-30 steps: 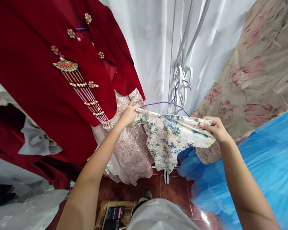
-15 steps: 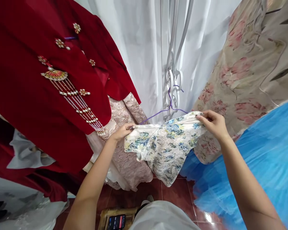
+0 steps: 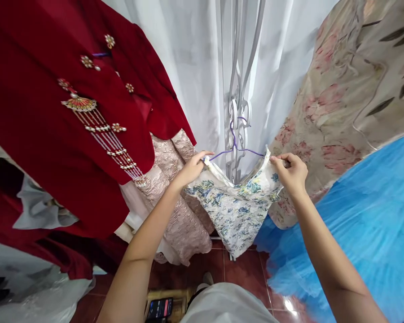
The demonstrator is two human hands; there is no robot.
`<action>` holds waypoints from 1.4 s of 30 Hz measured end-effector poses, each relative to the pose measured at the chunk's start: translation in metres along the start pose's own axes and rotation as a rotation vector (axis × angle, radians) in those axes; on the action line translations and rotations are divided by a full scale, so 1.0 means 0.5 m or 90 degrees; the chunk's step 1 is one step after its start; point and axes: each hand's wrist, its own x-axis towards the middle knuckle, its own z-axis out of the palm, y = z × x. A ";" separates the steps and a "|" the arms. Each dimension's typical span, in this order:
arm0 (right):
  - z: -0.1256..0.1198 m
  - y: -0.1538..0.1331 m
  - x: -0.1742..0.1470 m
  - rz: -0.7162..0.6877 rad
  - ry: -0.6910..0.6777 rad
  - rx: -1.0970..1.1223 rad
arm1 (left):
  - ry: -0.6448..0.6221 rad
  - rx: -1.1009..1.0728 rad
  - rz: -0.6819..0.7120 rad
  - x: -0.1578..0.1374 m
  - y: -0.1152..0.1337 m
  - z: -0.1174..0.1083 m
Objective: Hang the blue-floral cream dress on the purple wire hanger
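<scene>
Purple hanger [image 3: 234, 145]: crosswise between your left hand [image 3: 192, 171] and right hand [image 3: 292, 174].
Floral garment [image 3: 236, 215]: one upper corner pinched in each.

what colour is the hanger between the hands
The hanger is purple, clearest in the head view.

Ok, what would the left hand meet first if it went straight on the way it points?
Past the floral-print garment it touches, the left hand would probably meet the purple hanger first, though depth is hard to judge.
</scene>
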 end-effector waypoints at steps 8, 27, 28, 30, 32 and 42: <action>-0.001 -0.092 0.044 -0.199 -0.060 -0.017 | 0.049 -0.239 -0.167 -0.106 -0.012 -0.032; -0.307 -0.022 -0.297 0.012 -0.521 0.414 | 0.101 -0.454 -0.092 -0.228 0.218 0.436; -0.312 -0.022 -0.298 0.046 -0.452 0.387 | 0.078 -0.438 -0.069 -0.193 0.226 0.438; -0.302 -0.021 -0.299 0.109 -0.282 0.342 | 0.038 -0.407 -0.033 -0.114 0.235 0.443; -0.274 -0.013 -0.292 0.137 -0.154 0.327 | 0.037 -0.385 -0.020 -0.037 0.236 0.446; -0.084 0.025 -0.209 0.183 -0.013 0.406 | 0.074 -0.353 0.000 0.048 0.159 0.377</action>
